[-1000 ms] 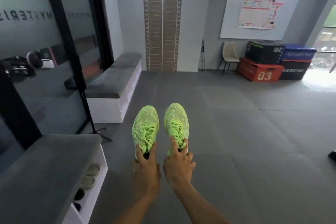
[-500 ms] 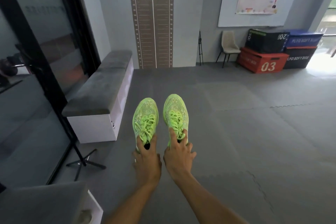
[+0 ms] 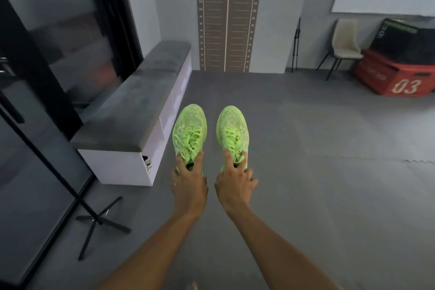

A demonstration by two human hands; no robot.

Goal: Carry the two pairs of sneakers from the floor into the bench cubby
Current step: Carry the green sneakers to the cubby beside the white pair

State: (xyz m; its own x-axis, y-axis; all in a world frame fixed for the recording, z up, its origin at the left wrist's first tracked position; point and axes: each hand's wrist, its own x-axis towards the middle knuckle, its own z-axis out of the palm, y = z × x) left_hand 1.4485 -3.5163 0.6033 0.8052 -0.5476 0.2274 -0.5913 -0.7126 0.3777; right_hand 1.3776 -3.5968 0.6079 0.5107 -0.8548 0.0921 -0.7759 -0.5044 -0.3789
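Carrying neon sneakers toward the bench

Held out above the grey floor mat (image 3: 306, 172), two neon-green sneakers point away, toes far. The left hand (image 3: 189, 181) pinches the left sneaker (image 3: 189, 132) at its heel collar; the right hand (image 3: 234, 181) grips the right sneaker (image 3: 233, 129) the same way. Just left stands a white bench (image 3: 131, 169) with a grey cushion top and cubbies (image 3: 168, 122); a shoe (image 3: 147, 162) shows in the near one.
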